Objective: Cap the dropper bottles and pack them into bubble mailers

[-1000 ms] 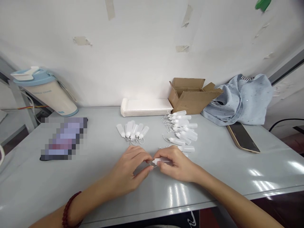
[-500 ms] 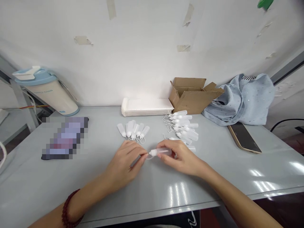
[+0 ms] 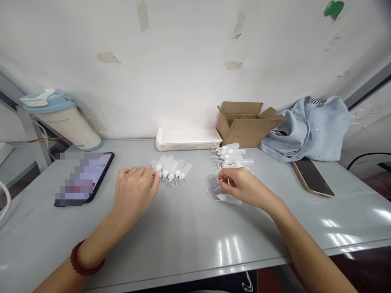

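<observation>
At the left group of small white squeeze bottles (image 3: 174, 167), my left hand (image 3: 134, 188) is closed, its thumb and fingertips at the nozzle end of one bottle (image 3: 160, 163) on the near-left side. My right hand (image 3: 241, 183) reaches over the right group of bottles (image 3: 233, 156) with its fingers curled in. Its fingertips are by a thin cap strap, and whatever lies between them is hidden. Just below that hand, a single bottle (image 3: 229, 199) lies on its side, its strap trailing left.
Behind the bottles are a stack of white flat packs (image 3: 188, 138) and an open cardboard box (image 3: 249, 130). A tumbler (image 3: 71, 124) and a phone (image 3: 99, 175) are at left. A blue fabric bag (image 3: 325, 130) and another phone (image 3: 313, 177) are at right.
My hands have separated. The left carried the bottle held between them to the left group; the right moved back over the right group. A bottle near the right hand has shifted toward me.
</observation>
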Available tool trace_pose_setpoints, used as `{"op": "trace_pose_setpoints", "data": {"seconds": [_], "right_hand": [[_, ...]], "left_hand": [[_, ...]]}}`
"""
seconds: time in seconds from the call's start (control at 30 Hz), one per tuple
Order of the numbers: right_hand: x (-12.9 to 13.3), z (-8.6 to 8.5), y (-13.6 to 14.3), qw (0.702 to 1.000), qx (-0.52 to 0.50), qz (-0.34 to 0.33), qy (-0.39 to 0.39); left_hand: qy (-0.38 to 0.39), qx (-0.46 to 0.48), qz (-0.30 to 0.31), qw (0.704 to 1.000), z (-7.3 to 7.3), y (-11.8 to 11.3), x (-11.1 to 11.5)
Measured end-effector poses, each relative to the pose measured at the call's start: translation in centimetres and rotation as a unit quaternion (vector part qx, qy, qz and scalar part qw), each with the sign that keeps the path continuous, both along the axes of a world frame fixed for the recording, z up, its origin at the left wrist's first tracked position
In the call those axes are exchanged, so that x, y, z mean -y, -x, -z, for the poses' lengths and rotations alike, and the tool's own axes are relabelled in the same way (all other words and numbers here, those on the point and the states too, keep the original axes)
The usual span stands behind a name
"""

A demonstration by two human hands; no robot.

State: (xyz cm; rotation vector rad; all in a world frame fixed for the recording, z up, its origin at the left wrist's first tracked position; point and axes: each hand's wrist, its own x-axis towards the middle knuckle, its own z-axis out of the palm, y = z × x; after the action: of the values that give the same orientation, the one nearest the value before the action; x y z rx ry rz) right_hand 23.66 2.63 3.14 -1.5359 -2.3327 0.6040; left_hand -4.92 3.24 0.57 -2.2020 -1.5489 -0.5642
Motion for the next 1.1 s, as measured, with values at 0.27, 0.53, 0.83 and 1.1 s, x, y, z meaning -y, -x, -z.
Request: {"op": "trace_pose_setpoints", "data": {"seconds": [0.27, 0.53, 0.83, 1.1], "right_hand": [[0.6, -0.3, -0.7, 0.994, 0.093, -0.007, 0.052], [0.8, 0.2, -1.1, 0.985, 0.135, -0.012, 0.103], [1.4, -0.5, 1.1, 0.986, -0.011, -0.134, 0.102], [1.8, 0.1, 2.1, 0.972, -0.093, -0.176, 0.123]], "left_hand": [[0.108, 0.032, -0.001, 0.994, -0.2, -0.7, 0.5], [0.133, 0.107, 0.037, 0.985, -0.5, -1.5, 1.2], [0.293, 0.215, 0.209, 0.908, 0.0, -3.2, 3.0], [0.416, 0.266, 0.212, 0.843, -0.5, -4.1, 4.0]]}}
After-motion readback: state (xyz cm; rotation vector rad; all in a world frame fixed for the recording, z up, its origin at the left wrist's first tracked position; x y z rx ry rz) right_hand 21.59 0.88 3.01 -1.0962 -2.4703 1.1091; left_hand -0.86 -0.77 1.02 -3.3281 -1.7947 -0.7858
